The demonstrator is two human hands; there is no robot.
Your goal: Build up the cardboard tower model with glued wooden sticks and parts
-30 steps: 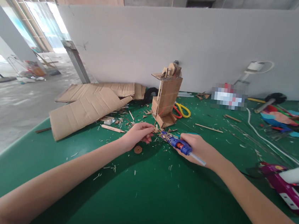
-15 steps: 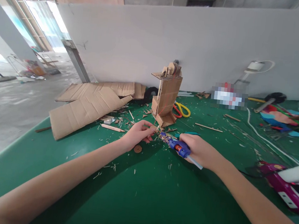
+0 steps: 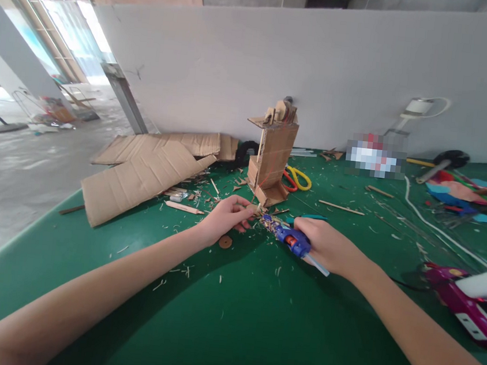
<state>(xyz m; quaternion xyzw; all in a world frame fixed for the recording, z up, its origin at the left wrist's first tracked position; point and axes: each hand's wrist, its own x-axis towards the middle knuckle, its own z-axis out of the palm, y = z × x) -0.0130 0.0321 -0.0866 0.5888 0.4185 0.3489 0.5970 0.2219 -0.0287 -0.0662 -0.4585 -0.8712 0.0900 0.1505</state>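
My right hand [image 3: 322,243] is wrapped round a blue glue gun [image 3: 293,241], with a clear glue stick [image 3: 318,266] poking out of its back end. The gun's nozzle points left, close to my left fingertips. My left hand [image 3: 231,219] is closed in a pinch on a small pale wooden piece [image 3: 259,207]; its full shape is too small to make out. Just behind my hands stands an upright cardboard model [image 3: 276,157] with round parts on top and an orange wire down its side. A small brown disc [image 3: 225,242] lies below my left hand.
On the green table [image 3: 228,332] are cardboard sheets [image 3: 139,177] at left, scissors [image 3: 300,178] behind the model, a wooden stick [image 3: 340,207] and scattered shavings. A purple machine [image 3: 465,304] stands at right, near a white cable [image 3: 431,222]. A white partition [image 3: 220,70] rises behind.
Both hands, the glue gun and the small wooden piece keep almost the same place. The view has shifted very slightly.
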